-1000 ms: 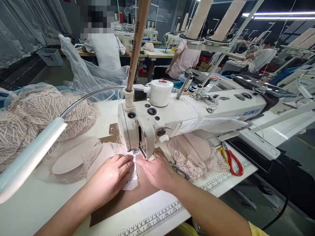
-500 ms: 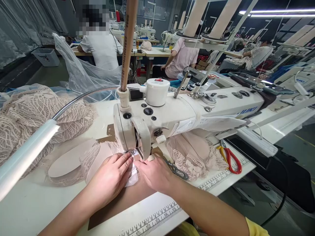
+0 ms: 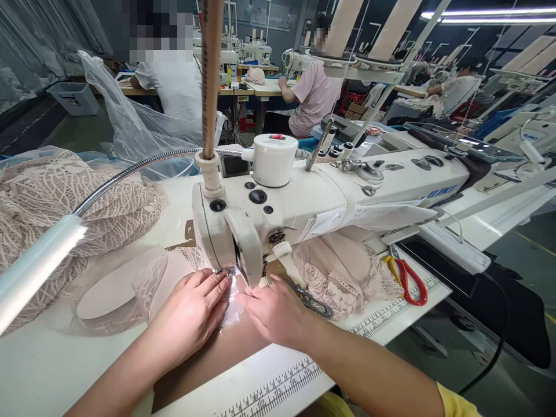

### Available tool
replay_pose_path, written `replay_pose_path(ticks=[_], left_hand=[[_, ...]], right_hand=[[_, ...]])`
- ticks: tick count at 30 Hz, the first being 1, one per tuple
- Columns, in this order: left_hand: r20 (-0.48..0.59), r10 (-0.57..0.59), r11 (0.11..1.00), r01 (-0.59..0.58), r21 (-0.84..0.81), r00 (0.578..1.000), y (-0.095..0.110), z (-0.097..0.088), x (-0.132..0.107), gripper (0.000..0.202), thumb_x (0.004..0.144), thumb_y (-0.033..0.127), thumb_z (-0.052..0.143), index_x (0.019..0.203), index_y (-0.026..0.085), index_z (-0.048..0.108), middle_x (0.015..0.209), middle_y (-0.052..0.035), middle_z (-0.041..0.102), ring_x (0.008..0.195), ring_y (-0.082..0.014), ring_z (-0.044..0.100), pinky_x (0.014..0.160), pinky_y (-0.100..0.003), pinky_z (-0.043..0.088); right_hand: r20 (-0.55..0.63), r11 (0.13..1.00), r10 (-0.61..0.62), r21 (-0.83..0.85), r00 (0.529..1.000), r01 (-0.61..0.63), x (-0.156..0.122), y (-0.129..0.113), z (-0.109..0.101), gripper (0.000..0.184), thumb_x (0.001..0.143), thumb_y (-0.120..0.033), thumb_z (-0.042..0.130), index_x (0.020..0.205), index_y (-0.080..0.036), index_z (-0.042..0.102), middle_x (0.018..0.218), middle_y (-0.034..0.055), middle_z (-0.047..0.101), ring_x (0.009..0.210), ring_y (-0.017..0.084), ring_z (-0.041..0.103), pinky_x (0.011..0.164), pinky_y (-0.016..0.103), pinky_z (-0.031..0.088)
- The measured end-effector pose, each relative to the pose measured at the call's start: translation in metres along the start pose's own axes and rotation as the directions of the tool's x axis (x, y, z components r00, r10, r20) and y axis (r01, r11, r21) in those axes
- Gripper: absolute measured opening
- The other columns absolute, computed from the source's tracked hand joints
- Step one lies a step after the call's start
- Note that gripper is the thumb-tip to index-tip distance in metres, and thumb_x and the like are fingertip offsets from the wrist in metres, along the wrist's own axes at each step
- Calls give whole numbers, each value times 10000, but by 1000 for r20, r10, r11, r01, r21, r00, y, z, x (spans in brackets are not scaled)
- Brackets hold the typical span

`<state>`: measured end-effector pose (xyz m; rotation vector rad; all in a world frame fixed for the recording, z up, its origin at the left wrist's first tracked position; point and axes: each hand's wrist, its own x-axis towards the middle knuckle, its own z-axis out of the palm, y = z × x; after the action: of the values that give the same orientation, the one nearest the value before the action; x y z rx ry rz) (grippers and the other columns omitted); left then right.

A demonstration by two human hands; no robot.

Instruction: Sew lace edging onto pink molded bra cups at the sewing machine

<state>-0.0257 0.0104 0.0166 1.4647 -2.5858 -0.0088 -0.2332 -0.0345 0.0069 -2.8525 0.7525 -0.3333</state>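
A white sewing machine head (image 3: 256, 214) stands over pale pink lace fabric (image 3: 231, 311), which is brightly lit below the presser foot (image 3: 231, 271). My left hand (image 3: 195, 304) is closed at the left of the fabric, its fingers pressed together with the tips close to the foot. On the other side my right hand (image 3: 275, 310) is curled, thumb and forefinger pinched at the fabric's right edge; its other fingertips are hidden. A moulded pink cup (image 3: 171, 278) with lace lies beside my left hand. Under both hands is a brown plate (image 3: 204, 365).
Heaped lace pieces (image 3: 56, 208) lie at the left, behind a lit tube lamp (image 3: 39, 266). To the right are another lace piece (image 3: 334, 278), a dark metal tool (image 3: 313, 302) and red-handled scissors (image 3: 412, 284). A ruler strip (image 3: 278, 388) borders the table. Other people sit at machines behind.
The view has shifted slightly. My hands stay at the presser foot, the right fingertips a little farther from the left ones. In the background, a person in pink has raised an arm onto a table.
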Motion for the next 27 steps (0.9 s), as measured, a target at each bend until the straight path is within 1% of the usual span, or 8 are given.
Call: replay_pose_path(ticks=[2,4,7,11,13,19,23,27], left_hand=[[-12,6,1000,-6,6,1000,-1,0,0,281,932,218,428,1036,127,672,1093,-152,667,935,-282,583,781,-422,481],[-37,44,999,-43,19,998,-3,1,-1,277,925,179,432,1074,119,657,1098,-145,666,941,-274,576,808,-417,467],[-55,85,995,-83,46,995,-5,2,-2,285,904,125,432,1092,123,647,1040,-129,685,902,-261,576,810,-415,451],[-13,26,999,-26,42,1000,-9,2,0,248,884,117,430,852,148,674,897,-124,683,770,-246,569,710,-395,437],[-3,5,1000,-5,31,1000,-10,1,2,250,871,113,427,791,158,659,856,-123,669,755,-246,564,693,-391,430],[-12,-30,999,30,25,999,-14,-1,8,250,849,92,409,811,172,643,828,-111,640,774,-245,554,698,-384,426],[-49,-58,998,58,-9,997,-17,1,9,252,834,86,411,823,185,642,858,-103,642,807,-246,557,728,-383,432],[-51,-105,994,104,-15,993,-20,5,6,233,872,133,403,835,176,630,907,-115,639,853,-258,547,751,-394,437]], right_hand=[[16,1000,23,-15,1000,-23,1,-1,0,211,803,-126,507,978,-193,603,780,25,602,785,190,486,669,334,289],[35,999,47,-20,998,-46,2,-2,0,199,816,-125,493,975,-189,595,780,30,606,804,198,493,674,332,295],[41,997,73,-27,996,-72,4,-2,1,224,827,-117,475,1008,-184,588,790,44,615,856,215,509,697,334,316],[30,994,105,-37,994,-104,8,-3,3,313,818,-107,472,1106,-175,576,907,74,634,917,233,526,769,351,359],[32,991,126,-38,991,-125,10,-4,3,358,808,-102,478,1146,-176,568,965,85,635,932,235,536,788,355,376],[42,980,182,-86,982,-178,16,-8,1,491,765,-98,504,1245,-195,539,1026,97,647,913,243,565,786,363,412],[-2,985,163,-63,987,-163,15,-5,4,465,777,-108,505,1231,-193,558,985,100,651,899,241,563,794,356,417],[-19,990,140,-22,990,-141,11,-2,7,446,803,-91,479,1231,-187,559,965,101,639,916,241,552,818,359,407]])
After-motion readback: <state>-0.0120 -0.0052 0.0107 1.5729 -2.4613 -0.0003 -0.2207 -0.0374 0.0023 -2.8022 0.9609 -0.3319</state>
